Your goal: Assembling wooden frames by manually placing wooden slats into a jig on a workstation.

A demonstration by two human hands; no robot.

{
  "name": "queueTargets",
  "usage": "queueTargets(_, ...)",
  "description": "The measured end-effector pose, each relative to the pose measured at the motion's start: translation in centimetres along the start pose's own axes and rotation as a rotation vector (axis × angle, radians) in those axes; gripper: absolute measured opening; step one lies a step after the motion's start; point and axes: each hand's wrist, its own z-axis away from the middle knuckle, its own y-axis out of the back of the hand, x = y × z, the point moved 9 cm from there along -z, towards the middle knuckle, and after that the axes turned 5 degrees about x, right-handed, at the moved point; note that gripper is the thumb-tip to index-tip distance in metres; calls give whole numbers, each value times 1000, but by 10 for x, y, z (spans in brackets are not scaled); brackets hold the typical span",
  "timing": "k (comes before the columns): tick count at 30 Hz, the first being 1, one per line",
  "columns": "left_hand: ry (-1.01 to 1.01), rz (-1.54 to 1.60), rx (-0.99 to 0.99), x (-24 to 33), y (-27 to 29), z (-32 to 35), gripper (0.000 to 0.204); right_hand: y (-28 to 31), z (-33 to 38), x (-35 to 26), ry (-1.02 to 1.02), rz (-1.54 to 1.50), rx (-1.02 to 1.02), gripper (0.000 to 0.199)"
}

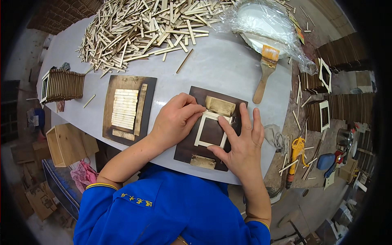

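Observation:
A dark brown board [192,143] lies on the grey table in front of me. On it sits a small pale wooden frame [204,132], with a stack of light wood strips [220,106] above it and a short wood block [203,162] below. My left hand [175,120] presses its fingertips on the frame's upper left corner. My right hand [243,141] rests on the frame's right side, index finger on the top right corner and thumb near its lower edge. Neither hand lifts anything.
A second dark board [110,110] holding a row of strips [124,109] lies to the left. A big heap of wood sticks [139,26] fills the far table. A brush [265,71], a plastic-wrapped glue dish [261,24], stacked finished frames [61,85] and tools at the right.

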Motion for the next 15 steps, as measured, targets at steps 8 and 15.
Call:
queueTargets(8,106,78,0,7,12,4,25,3,0,5,-56,8,12,76)
queueTargets(15,550,478,-55,-10,8,23,29,7,0,6,-69,41,63,78)
